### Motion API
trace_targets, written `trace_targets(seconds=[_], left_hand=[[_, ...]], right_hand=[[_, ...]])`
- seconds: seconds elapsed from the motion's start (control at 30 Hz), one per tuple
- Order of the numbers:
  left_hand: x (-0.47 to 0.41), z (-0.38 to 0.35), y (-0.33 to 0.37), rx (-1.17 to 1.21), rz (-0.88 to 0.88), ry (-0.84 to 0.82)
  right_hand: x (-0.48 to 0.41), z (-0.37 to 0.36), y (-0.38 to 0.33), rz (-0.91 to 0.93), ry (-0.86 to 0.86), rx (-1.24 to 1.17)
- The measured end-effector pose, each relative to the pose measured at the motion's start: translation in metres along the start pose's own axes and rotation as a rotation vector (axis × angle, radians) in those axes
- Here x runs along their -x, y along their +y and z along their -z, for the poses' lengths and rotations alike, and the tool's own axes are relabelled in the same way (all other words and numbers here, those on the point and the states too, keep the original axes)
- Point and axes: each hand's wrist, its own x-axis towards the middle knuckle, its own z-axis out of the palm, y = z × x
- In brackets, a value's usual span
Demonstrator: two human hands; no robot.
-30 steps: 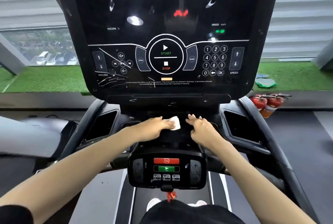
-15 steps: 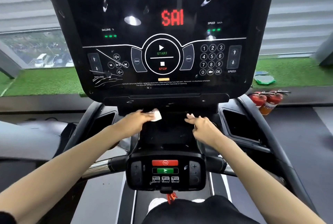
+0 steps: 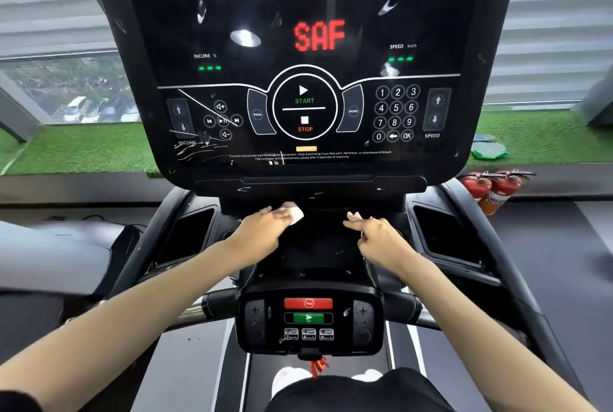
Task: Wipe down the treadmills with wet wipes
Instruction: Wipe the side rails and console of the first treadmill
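Both below console (image 3: 305,176) edge: left hand (image 3: 265,227) fingers together pressing wet wipe (image 3: 296,212), right hand (image 3: 374,232) fingers spread.

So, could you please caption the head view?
Left hand presses a wipe onto the treadmill below its screen.
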Motion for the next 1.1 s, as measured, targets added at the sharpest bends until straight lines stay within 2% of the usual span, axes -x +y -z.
trace_targets(seconds=[0.1,0.27,0.4,0.57,0.8,1.1], left_hand=[[-0.014,0.001,-0.001,0.125,-0.067,-0.038],[-0.036,-0.002,0.040,0.186,-0.232,-0.119],[-0.044,-0.002,0.036,0.137,-0.317,-0.097],[-0.022,0.001,-0.003,0.098,-0.210,-0.069],[-0.043,0.008,0.053,0.092,-0.305,-0.083],[0.007,0.021,-0.018,-0.069,-0.116,-0.080]], right_hand=[[0.002,-0.001,0.000,0.003,-0.002,0.016],[-0.001,-0.002,0.003,-0.021,0.040,0.013],[0.000,-0.003,0.002,-0.021,0.052,0.029],[-0.001,-0.005,0.003,-0.032,0.049,0.003],[-0.001,-0.002,0.002,-0.031,0.066,0.008],[-0.002,-0.013,0.005,-0.031,0.041,0.077]])
